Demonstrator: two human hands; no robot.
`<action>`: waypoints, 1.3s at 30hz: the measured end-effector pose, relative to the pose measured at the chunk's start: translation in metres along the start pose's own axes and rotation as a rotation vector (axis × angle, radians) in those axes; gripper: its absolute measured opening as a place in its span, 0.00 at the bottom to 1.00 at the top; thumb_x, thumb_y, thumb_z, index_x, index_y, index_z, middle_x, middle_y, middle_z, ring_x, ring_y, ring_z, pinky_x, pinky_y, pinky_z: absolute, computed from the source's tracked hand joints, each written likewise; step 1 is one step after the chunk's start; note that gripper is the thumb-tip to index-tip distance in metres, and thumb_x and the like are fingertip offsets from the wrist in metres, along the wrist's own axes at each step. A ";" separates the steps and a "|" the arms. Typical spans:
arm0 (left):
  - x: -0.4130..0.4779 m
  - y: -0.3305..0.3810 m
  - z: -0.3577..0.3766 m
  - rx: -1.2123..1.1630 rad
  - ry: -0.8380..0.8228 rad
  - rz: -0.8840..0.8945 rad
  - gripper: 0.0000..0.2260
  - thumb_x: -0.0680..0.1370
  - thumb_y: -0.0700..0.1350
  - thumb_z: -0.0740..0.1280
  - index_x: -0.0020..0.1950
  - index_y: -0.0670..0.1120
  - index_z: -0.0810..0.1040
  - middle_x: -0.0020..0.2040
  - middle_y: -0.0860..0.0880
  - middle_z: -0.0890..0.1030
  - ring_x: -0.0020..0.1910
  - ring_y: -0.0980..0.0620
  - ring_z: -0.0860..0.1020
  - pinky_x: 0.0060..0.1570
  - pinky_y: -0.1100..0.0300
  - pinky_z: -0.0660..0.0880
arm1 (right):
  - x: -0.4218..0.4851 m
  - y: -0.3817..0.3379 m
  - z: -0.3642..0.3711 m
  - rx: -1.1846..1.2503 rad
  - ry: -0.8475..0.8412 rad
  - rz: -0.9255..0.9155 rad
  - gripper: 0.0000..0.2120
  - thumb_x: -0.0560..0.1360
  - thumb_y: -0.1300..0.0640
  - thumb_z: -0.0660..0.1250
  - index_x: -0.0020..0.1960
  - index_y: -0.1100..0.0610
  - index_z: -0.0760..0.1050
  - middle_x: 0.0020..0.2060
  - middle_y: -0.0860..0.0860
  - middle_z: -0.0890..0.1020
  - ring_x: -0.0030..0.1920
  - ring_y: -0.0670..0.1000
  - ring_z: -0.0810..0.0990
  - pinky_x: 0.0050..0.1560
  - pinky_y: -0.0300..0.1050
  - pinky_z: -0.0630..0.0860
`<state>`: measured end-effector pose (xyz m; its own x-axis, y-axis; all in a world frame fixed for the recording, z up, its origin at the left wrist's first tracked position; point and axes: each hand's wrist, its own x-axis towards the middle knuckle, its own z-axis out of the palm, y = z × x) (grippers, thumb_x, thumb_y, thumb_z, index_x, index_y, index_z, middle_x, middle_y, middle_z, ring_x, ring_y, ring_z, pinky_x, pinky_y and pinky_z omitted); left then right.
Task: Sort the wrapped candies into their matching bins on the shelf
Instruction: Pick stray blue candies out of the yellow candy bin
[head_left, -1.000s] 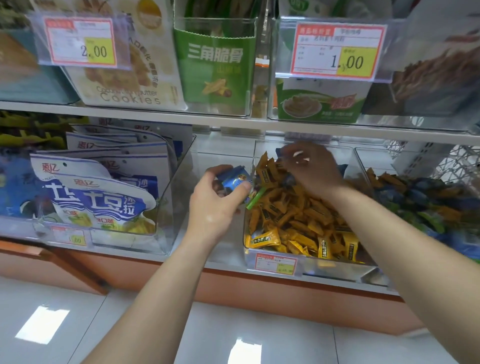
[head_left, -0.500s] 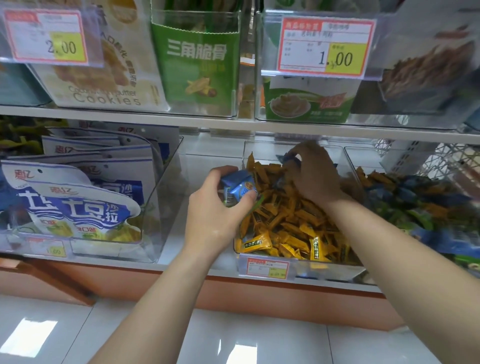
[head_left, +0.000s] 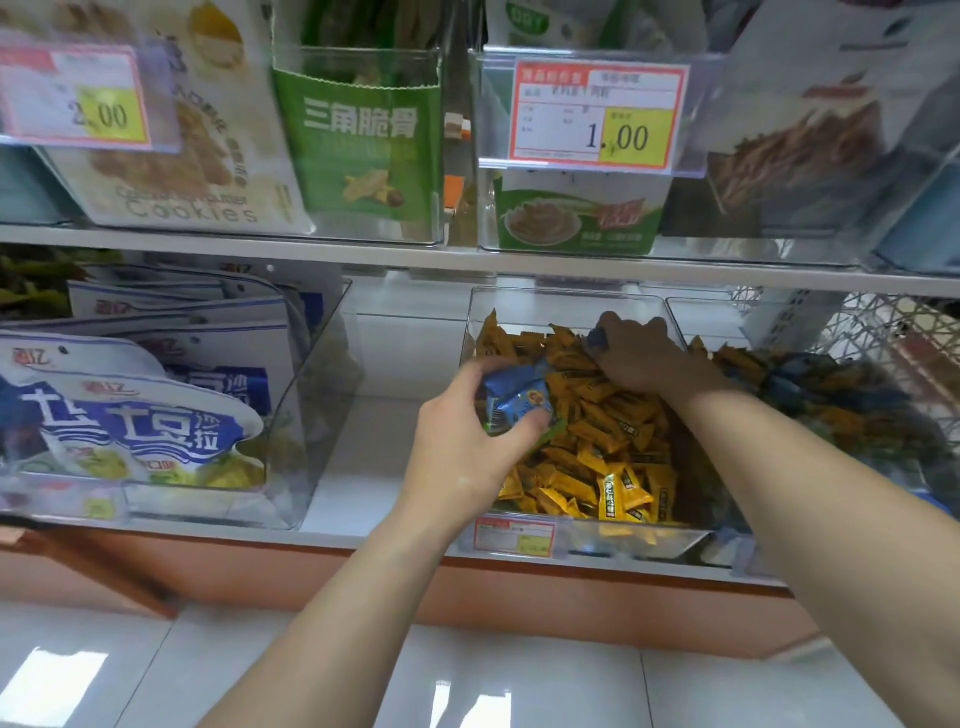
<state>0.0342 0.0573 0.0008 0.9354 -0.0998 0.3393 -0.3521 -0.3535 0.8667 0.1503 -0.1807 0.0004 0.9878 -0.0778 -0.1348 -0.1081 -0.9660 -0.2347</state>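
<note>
A clear bin (head_left: 524, 540) on the lower shelf is heaped with yellow wrapped candies (head_left: 613, 457). My left hand (head_left: 462, 441) holds a small bunch of blue wrapped candies (head_left: 514, 397) over the bin's left edge, with a green wrapper peeking out below them. My right hand (head_left: 639, 358) is deep at the back of the same bin, fingers curled on the pile, pinching a blue candy (head_left: 597, 338). To the right, another clear bin (head_left: 737, 551) holds mixed blue, green and orange candies (head_left: 831, 389).
A clear bin (head_left: 291, 415) of blue-and-white snack bags sits to the left, with a bare shelf gap (head_left: 363, 457) between it and the candy bin. The upper shelf (head_left: 467, 260) carries cookie and snack packs behind price tags. White floor tiles lie below.
My right hand has stayed at the back of the yellow pile, closing on a blue candy. My left hand keeps its blue candies and has drifted slightly over the bin's edge.
</note>
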 end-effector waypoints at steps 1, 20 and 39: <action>0.000 0.000 0.001 0.002 0.002 -0.003 0.19 0.71 0.52 0.75 0.59 0.60 0.74 0.47 0.65 0.80 0.49 0.67 0.78 0.46 0.75 0.72 | -0.002 0.001 0.001 -0.025 0.021 -0.035 0.14 0.84 0.47 0.54 0.62 0.55 0.65 0.53 0.58 0.74 0.62 0.62 0.68 0.50 0.52 0.64; -0.011 0.037 0.062 -0.033 -0.165 -0.107 0.16 0.73 0.49 0.76 0.59 0.56 0.77 0.51 0.60 0.81 0.51 0.59 0.80 0.51 0.54 0.80 | -0.141 0.085 -0.041 0.509 0.480 -0.238 0.12 0.76 0.56 0.69 0.53 0.39 0.74 0.45 0.43 0.83 0.45 0.48 0.82 0.45 0.43 0.75; 0.060 0.095 0.206 0.525 -0.458 0.158 0.23 0.80 0.58 0.63 0.74 0.53 0.69 0.71 0.48 0.74 0.67 0.46 0.73 0.61 0.57 0.71 | -0.149 0.190 -0.041 0.249 0.523 0.016 0.19 0.78 0.51 0.66 0.68 0.52 0.76 0.60 0.58 0.81 0.57 0.61 0.80 0.52 0.50 0.78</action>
<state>0.0641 -0.1737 0.0279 0.8349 -0.5270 0.1587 -0.5299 -0.6919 0.4904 -0.0130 -0.3631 0.0150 0.9028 -0.2649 0.3388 -0.0842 -0.8814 -0.4647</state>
